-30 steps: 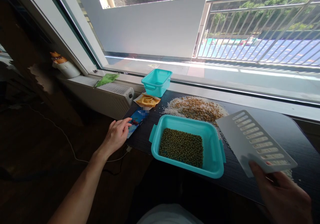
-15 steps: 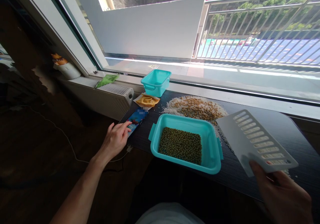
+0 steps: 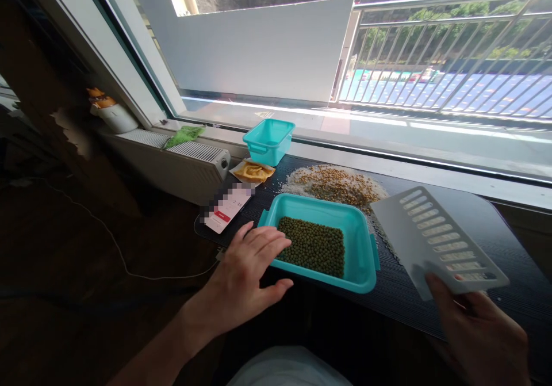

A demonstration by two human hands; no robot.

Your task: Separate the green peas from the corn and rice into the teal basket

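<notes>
My left hand (image 3: 254,265) hovers over the near left corner of a turquoise basin (image 3: 362,242), thumb apart from the fingers, holding nothing. Green beans, likely mung beans (image 3: 314,245), cover the basin's bottom. In my right hand (image 3: 478,334) is a flat white slotted scraper (image 3: 414,230), gripped by its near edge and held tilted above the table's right side. Behind the basin lies a pile of white grains mixed with yellow beans (image 3: 336,183). A phone with a lit screen (image 3: 228,205) rests on the table to the left.
A second turquoise basin (image 3: 269,141) stands at the back by the window. A yellow snack on a wrapper (image 3: 252,171) lies before it. On the left are a radiator (image 3: 194,170) with a green cloth (image 3: 185,136) and a white pot (image 3: 114,118). A cable (image 3: 125,259) hangs below the dark table (image 3: 487,225).
My left hand has left the phone and moved right to the basin's near left corner. The phone's screen has turned from a dark blue picture to a light page. My right hand barely moved.
</notes>
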